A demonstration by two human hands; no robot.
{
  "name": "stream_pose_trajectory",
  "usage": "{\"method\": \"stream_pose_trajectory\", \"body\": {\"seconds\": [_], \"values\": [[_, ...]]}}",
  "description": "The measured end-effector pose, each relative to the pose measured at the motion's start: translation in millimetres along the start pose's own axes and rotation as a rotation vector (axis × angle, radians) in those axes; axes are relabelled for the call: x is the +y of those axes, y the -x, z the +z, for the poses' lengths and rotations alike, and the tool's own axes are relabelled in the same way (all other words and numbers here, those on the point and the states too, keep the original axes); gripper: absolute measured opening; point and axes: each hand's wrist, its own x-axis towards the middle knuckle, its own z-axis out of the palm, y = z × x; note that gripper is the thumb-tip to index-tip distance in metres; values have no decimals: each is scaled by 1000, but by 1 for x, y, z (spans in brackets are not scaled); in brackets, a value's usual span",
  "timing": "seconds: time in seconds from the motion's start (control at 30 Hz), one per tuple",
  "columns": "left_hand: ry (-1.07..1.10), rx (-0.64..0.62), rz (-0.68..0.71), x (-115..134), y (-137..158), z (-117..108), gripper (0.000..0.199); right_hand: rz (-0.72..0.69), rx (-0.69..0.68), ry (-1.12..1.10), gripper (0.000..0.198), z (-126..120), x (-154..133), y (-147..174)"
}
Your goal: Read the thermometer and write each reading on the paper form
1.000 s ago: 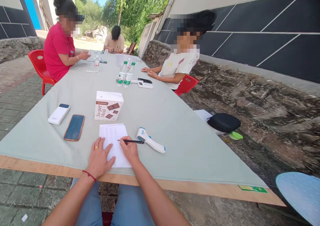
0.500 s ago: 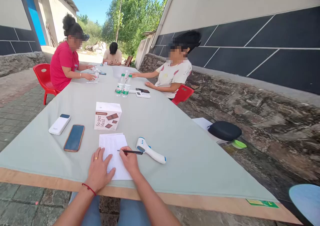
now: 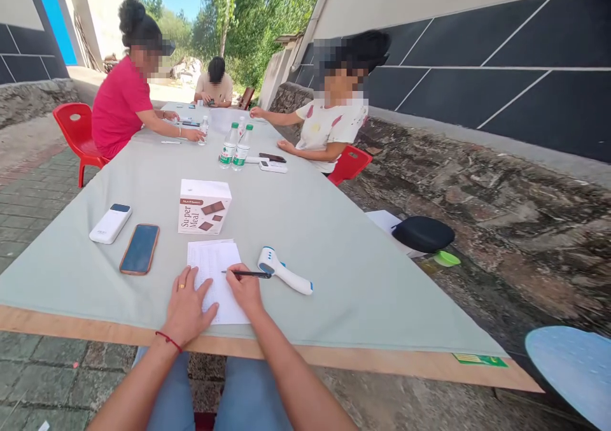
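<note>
Sheets of white paper [image 3: 224, 300] with faint rows of writing lie before me near the table's front edge. My left hand [image 3: 189, 302] rests flat on the paper's left side, fingers spread. In my right hand [image 3: 244, 289] a black pen [image 3: 252, 274] is gripped, its tip over the written rows. Just beyond the paper stands a white and brown snack box [image 3: 204, 208]. To the right of my right hand lies a white and blue infrared thermometer [image 3: 285, 270].
Left of the paper lie a phone [image 3: 139, 249] and a white power bank [image 3: 110, 223]. Green-capped water bottles [image 3: 235, 147] stand mid-table. Several people sit around the table [image 3: 363, 303]. A black case [image 3: 424, 233] lies beyond its right edge.
The view has tipped down slightly, so the table things sit higher. Both hands keep their places on the paper. The person on the left has shifted a bottle a little rightward.
</note>
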Motion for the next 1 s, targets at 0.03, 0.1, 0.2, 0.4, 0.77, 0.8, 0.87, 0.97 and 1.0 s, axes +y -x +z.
{"method": "stream_pose_trajectory", "body": {"seconds": [0.03, 0.1, 0.2, 0.4, 0.77, 0.8, 0.87, 0.97, 1.0], "values": [[0, -4, -1, 0, 0, 0, 47, -1, -2, -1, 17, 0, 0, 0], [4, -13, -3, 0, 0, 0, 47, -1, -5, -1, 17, 0, 0, 0], [21, -8, -8, 0, 0, -1, 47, -5, -5, 5, 17, -1, 0, 0], [34, -8, -11, 1, 0, 0, 46, 29, 23, 5, 20, -2, -1, 1], [53, 3, -10, 2, 2, 1, 46, -27, 43, 98, 18, -3, -3, 4], [73, 7, -14, 2, 3, 3, 46, -67, 73, 123, 19, -4, -3, 4], [152, 15, -49, -3, 2, 5, 50, -195, 130, 209, 24, -10, -2, 3], [412, 7, -181, -24, -15, 3, 63, -390, 91, 468, 32, -20, 0, -5], [525, 0, -230, -34, -26, 0, 66, -429, 41, 569, 36, -24, 0, -9]]}}
